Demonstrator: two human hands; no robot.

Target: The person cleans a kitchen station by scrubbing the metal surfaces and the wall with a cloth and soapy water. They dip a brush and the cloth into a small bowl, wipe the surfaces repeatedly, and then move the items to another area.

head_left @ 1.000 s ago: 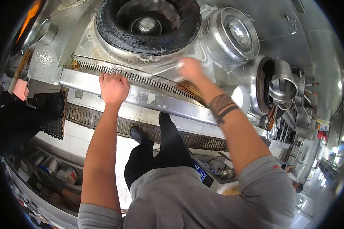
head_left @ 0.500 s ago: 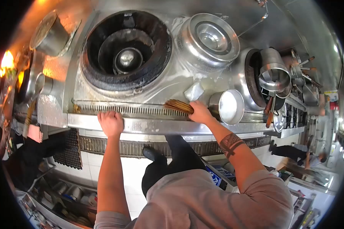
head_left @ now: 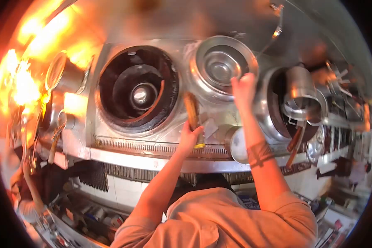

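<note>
My left hand (head_left: 189, 137) is closed around a bamboo wok brush (head_left: 191, 108), its bristles pointing up and away from me over the stove top. A yellow band shows at the brush's near end. My right hand (head_left: 244, 91) reaches over the right side of a round steel pot (head_left: 197, 79) with a shallow basin-like top. Motion blurs its fingers, which overlap the pot's rim, so I cannot tell whether they grip it. A white cloth-like piece (head_left: 211, 128) lies between the brush and a steel container (head_left: 238, 145) beneath my right forearm.
A black-ringed wok burner (head_left: 139, 96) sits left of the brush. Large flames (head_left: 27, 89) rise at the far left, where another person's arm (head_left: 35, 186) shows. On the right, a steel strainer pot (head_left: 301, 103) and wooden-handled tools stand over another burner. A slotted drain (head_left: 161, 148) runs along the front edge.
The brush has passed from my right hand to my left, which came off the front edge. My right hand has moved up to the steel pot. Flames at left have flared much larger.
</note>
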